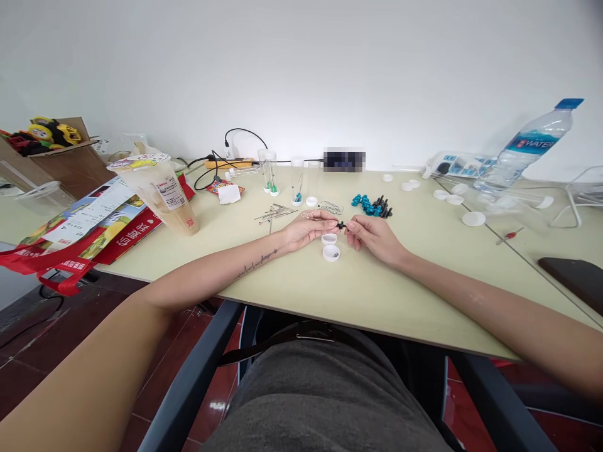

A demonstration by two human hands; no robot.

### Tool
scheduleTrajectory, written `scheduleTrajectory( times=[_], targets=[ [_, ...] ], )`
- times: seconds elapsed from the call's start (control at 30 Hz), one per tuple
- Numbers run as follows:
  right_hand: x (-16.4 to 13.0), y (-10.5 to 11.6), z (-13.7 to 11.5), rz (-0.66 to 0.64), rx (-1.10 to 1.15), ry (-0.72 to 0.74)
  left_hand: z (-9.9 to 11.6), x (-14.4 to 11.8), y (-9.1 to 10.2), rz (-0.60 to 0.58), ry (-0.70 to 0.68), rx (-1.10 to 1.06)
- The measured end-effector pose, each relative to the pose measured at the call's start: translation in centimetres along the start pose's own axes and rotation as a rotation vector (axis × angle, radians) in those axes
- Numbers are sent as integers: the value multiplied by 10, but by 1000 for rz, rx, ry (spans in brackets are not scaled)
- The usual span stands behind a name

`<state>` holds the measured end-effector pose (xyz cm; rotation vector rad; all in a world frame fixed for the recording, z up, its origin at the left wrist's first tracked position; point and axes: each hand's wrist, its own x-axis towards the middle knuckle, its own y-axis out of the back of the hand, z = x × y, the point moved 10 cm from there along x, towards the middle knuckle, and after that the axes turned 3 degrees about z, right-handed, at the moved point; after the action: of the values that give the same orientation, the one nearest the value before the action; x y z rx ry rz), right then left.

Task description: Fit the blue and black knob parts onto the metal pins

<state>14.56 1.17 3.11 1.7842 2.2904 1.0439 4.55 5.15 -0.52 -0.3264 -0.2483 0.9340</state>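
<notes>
Bare left hand (311, 230) and right hand (372, 238) pinch small black part (341, 225) between them, just beyond round white plastic cap (331, 253); heaped small teal pieces (365, 205) farther back, right of cap.

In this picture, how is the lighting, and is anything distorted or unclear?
Head view: the white wall is brightest near centre, dimmer at upper right; the water bottle and drink cup lean outward, probably wide-angle distortion; a dark object by the wall is pixelated; the black piece is too small for detail.
</notes>
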Motion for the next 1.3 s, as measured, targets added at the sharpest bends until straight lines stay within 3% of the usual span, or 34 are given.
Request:
scheduleTrajectory(
  times=[0.17,0.4,0.63,0.83,1.07,1.3],
  targets=[
    [1,9,0,103,7,14,0,0,2,13,-6,-4],
    [0,1,-3,2,-33,11,0,0,-1,-7,0,5],
    [0,8,-1,94,11,11,0,0,2,16,-2,-1],
    [-1,0,-4,0,-2,6,1,-1,-3,-20,0,-13],
    [0,9,-4,106,11,15,0,0,1,11,-5,-11],
    [0,0,-3,5,-48,14,0,-1,-2,-15,3,-4]
  ],
)
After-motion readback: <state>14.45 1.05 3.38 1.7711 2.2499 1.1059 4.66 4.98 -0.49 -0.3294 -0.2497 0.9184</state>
